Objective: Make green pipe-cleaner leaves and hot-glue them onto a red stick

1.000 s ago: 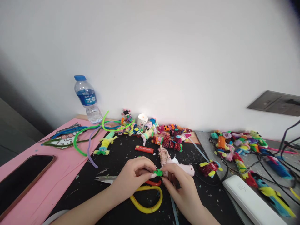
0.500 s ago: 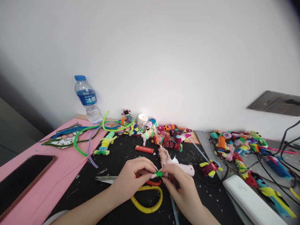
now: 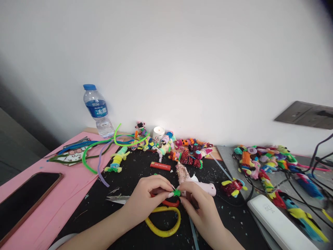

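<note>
Between the fingertips of both hands is a small bright green piece of fuzzy pipe cleaner [image 3: 177,192]. My left hand [image 3: 151,194] pinches its left side, and my right hand [image 3: 199,201] pinches its right side. Directly below lies a pair of scissors [image 3: 163,231] with a yellow and red handle; its blades point left, partly hidden under my left wrist. Just behind my right hand rests a pale pink hot glue gun [image 3: 206,188] with a stained nozzle end. A red lighter-like block with printing [image 3: 160,166] lies beyond my left hand.
Pipe-cleaner figures [image 3: 187,158] line the back; more [image 3: 273,159] pile up at right among black cables. Loose pipe cleaners [image 3: 90,149], a water bottle [image 3: 100,111] and a phone [image 3: 28,198] are at left. A white power bank [image 3: 278,222] lies right, a black mat [image 3: 104,218] underneath.
Almost nothing differs. Both hands keep the green piece at the same spot, with at most a tiny shift of the fingers and of the view.
</note>
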Available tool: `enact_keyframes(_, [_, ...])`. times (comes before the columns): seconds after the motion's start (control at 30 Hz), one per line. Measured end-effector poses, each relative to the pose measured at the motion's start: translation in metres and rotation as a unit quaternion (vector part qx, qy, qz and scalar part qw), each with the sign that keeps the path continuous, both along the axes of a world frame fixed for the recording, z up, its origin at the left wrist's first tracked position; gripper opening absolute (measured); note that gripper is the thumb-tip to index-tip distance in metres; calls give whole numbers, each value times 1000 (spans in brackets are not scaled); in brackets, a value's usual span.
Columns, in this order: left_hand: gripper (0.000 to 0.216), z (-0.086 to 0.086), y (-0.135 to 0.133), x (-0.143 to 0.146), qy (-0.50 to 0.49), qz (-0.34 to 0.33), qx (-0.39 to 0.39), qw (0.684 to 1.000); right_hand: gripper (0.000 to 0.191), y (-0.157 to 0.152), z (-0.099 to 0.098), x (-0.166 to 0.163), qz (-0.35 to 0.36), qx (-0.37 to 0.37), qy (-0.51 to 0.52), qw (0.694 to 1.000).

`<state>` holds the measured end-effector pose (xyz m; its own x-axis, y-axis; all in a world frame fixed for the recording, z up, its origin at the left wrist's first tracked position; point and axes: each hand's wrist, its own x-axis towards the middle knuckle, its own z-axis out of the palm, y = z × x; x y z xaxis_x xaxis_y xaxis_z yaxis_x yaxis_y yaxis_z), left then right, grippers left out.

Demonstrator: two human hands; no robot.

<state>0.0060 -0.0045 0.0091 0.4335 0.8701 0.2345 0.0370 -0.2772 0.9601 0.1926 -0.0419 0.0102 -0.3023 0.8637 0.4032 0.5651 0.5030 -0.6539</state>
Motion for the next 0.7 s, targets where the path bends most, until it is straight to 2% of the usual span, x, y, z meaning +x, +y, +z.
enact_keyframes(0.33, [8, 0, 0, -1, 21, 10, 28, 999, 14, 1, -6, 0, -21, -26, 10, 999])
enact_keyframes(0.7, [8, 2, -1, 0, 40, 9, 12, 999, 12, -1, -5, -1, -26, -39, 6, 999])
